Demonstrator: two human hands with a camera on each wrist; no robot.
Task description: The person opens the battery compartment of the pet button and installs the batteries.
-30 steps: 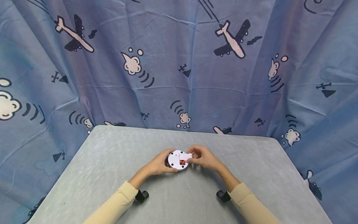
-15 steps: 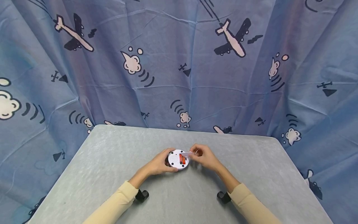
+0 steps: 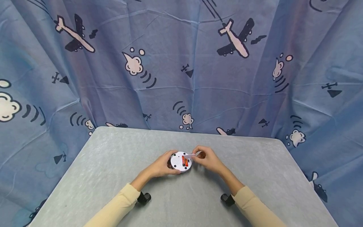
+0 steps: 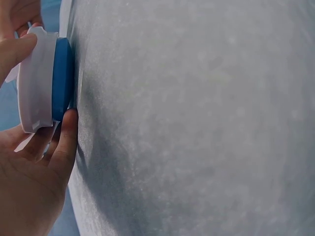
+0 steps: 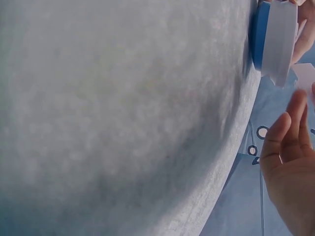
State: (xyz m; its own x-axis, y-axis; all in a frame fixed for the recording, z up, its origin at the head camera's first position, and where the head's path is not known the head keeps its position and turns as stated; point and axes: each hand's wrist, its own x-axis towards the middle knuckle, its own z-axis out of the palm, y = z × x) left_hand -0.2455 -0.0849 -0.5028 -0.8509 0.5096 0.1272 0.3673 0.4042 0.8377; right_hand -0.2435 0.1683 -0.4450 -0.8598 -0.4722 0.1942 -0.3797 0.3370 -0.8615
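My left hand grips a round white device, its underside with small holes and dark feet facing up. In the left wrist view the thumb lies over the white rim and fingers are at the other edge; the blue part faces the table. Red batteries show in the device's open compartment. A white battery cover is pinched by my right hand, tilted edge-on over the compartment's far side. In the right wrist view this cover is close beside the device; whether they touch is unclear.
A grey table lies beneath both hands. Behind it hangs a blue curtain printed with planes and clouds. Black wrist mounts sit at both cuffs.
The battery cover lay flat over part of the batteries; my right hand has tipped it up and drawn it slightly to the right, baring more of them. My left hand stays put.
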